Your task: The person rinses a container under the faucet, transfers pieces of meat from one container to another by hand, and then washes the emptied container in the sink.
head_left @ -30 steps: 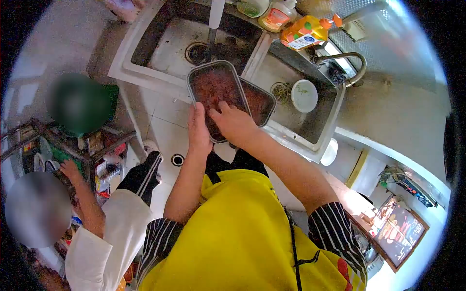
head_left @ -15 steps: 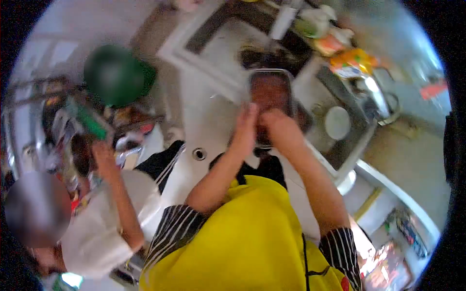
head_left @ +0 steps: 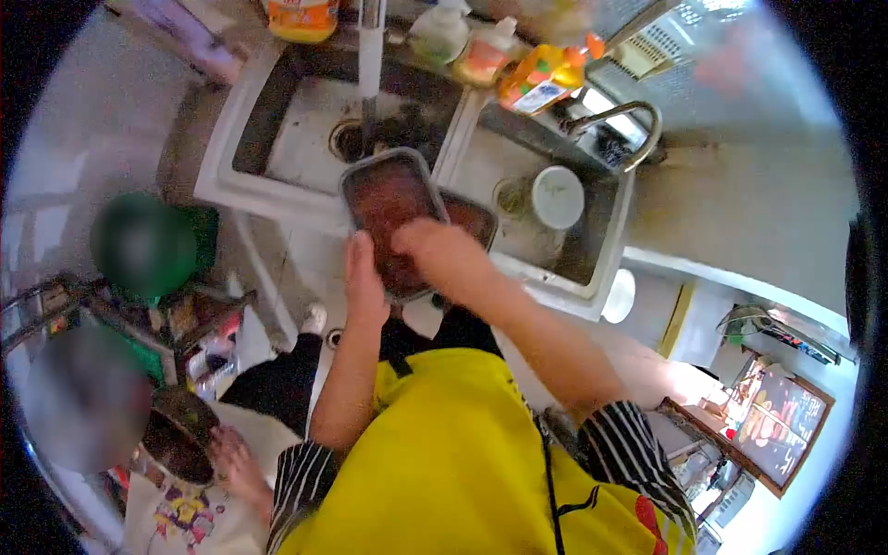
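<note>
A rectangular container with reddish-brown contents is held over the front edge of the sink. My left hand grips its left side, with the fingers lying along the wall. Inside the container, the curled fingers of my right hand reach into the contents. Those fingertips are hidden, so I cannot make out what they hold. A second container with similar reddish contents shows partly behind my right hand.
Beyond the container is the left sink basin under a tap. The right basin holds a round white-topped tub. Pump bottles line the back. At lower left, another person's hand holds a dark bowl.
My view has shifted, bringing the sinks and bottles more fully into sight. Both hands stay at the container. The other person's bowl now shows more clearly.
</note>
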Demonstrator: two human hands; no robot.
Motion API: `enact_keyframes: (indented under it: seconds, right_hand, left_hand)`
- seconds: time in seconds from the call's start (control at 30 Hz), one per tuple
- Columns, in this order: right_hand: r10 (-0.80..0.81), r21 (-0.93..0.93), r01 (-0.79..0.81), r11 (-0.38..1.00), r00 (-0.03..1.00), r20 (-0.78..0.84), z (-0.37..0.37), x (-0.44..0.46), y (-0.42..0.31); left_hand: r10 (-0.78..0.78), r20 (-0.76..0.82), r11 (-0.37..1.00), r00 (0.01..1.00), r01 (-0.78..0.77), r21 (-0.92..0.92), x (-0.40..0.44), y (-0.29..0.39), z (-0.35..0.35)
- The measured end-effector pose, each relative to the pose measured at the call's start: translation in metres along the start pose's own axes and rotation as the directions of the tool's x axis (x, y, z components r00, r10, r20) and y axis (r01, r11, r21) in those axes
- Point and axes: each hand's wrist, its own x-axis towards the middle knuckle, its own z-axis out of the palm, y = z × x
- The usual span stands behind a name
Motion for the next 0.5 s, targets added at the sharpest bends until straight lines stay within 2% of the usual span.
enact_keyframes:
  seconds: [0.03, 0.1, 0.2, 0.3, 0.33, 0.43, 0.5]
  right_hand:
    - [0.007, 0.014, -0.008, 1.0, 0.999, 0.043, -0.004, 0.001, 0.001]
    - [0.042, 0.143, -0.041, 0.989, 0.999, -0.008, -0.015, -0.002, -0.006]
    - [0.023, 0.148, -0.007, 0.989, 0.994, -0.107, -0.028, -0.007, -0.008]
    - [0.161, 0.234, -0.141, 0.962, 0.985, -0.069, -0.049, -0.008, -0.012]
    - [0.122, 0.207, -0.089, 0.974, 0.981, -0.15, -0.053, -0.01, -0.011]
    - [0.306, 0.318, -0.254, 0.914, 0.944, -0.126, -0.063, -0.016, -0.005]
    - [0.282, 0.271, -0.234, 0.934, 0.947, -0.156, -0.057, -0.018, 0.011]
  left_hand:
    - [-0.004, -0.023, 0.999, 1.0, 0.005, 0.032, -0.008, 0.009, 0.015]
    - [-0.042, 0.022, 0.999, 0.999, 0.043, -0.028, -0.002, 0.005, 0.01]
    - [-0.029, 0.021, 0.999, 0.999, 0.03, -0.018, -0.008, 0.007, 0.02]
    - [-0.052, 0.003, 0.998, 0.999, 0.052, 0.034, -0.009, 0.01, 0.023]
    - [-0.043, -0.02, 0.998, 0.999, 0.043, 0.051, -0.011, 0.013, 0.024]
    - [-0.006, -0.064, 0.997, 0.998, 0.011, 0.081, -0.014, 0.019, 0.023]
    - [0.038, -0.059, 0.997, 0.998, -0.034, 0.07, -0.011, 0.022, 0.016]
